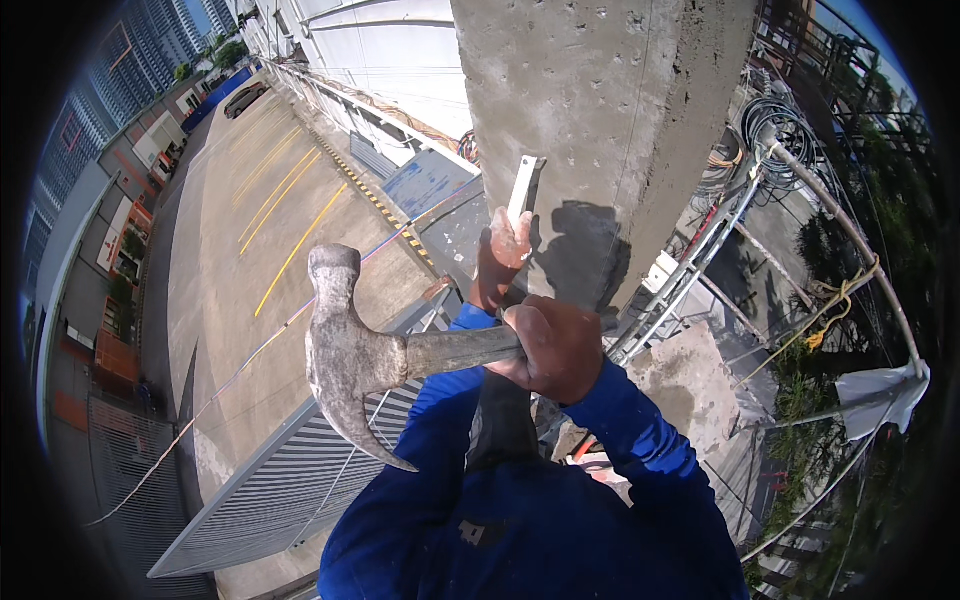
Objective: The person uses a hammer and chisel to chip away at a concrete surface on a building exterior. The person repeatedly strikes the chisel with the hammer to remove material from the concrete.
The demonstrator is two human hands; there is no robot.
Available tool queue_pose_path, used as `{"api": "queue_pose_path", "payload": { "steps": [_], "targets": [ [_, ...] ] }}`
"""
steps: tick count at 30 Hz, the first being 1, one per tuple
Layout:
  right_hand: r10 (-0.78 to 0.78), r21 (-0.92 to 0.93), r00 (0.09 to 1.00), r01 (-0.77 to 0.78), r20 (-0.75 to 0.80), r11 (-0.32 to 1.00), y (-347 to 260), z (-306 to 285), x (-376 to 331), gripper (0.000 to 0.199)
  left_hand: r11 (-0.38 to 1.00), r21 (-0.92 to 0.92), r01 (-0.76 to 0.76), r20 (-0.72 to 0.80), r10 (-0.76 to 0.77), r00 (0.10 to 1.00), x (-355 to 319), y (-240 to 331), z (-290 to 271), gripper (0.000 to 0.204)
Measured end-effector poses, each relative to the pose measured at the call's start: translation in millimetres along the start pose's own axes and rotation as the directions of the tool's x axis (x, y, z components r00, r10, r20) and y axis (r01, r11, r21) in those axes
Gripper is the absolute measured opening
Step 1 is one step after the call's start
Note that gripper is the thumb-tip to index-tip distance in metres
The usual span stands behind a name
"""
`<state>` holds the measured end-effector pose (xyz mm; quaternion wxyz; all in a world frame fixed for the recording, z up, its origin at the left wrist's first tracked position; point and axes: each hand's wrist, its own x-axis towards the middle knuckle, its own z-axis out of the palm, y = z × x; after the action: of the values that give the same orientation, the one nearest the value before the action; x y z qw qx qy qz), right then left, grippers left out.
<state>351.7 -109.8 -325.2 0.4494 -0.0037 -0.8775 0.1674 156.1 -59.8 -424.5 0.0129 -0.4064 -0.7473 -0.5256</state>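
Dusty and closest to the lens, a claw hammer [375,362] points its head between 8 and 9 o'clock, the claw curving down toward 7. At 4 o'clock from centre, the worker's right hand [555,350] wraps the handle, fingers curled together around it. Good control would likely want that grip firm, the wrist relaxed and the striking face square to its mark. Below, at 6, a blue top [560,505] bears a small pale chest mark [476,533] with no words that can be made out.

Toward 1 o'clock, the left hand [503,255] pinches the lower part of a slim white strip [522,188], its free end pointing up; exactly how each finger sits cannot be told. The strip stands before a rough concrete column [570,90], though whether it lies flush is unclear. Keeping the fingertips low, clear of the strip's upper end, looks the safer hold. No lettering shows on hammer or strip.

Beyond, a slatted grey panel [290,490] slants between 7 and 8, and dark coils [800,150] hang at 2. Farther off, a yellow-lined parking yard [230,290] spreads at 9, a dark car [245,100] sits past 10, and towers [150,65] rise at 10, any lettering there too small to read.
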Motion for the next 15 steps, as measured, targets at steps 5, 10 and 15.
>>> {"api": "queue_pose_path", "payload": {
  "steps": [5, 10, 15],
  "targets": [
    [0.418, -0.166, 0.908, -0.416, -0.023, 0.894, 99.0, 28.7, -27.2, 0.049, 0.955, 0.021, -0.296, -0.139, 0.296, 0.945, 2.7, -69.1, 45.5, 0.031],
    [0.705, -0.18, 0.705, -0.706, -0.08, 0.685, 139.5, 44.6, -73.6, 0.048, 0.986, 0.167, -0.021, 0.023, 0.017, 1.0, 15.4, -13.4, 18.9, 0.034],
    [0.61, 0.078, 0.763, -0.636, 0.214, 0.768, 25.4, 18.9, -3.9, 0.044, 0.909, 0.087, -0.407, -0.112, 0.414, 0.903, -18.5, -84.5, -17.1, 0.035]
  ]
}}
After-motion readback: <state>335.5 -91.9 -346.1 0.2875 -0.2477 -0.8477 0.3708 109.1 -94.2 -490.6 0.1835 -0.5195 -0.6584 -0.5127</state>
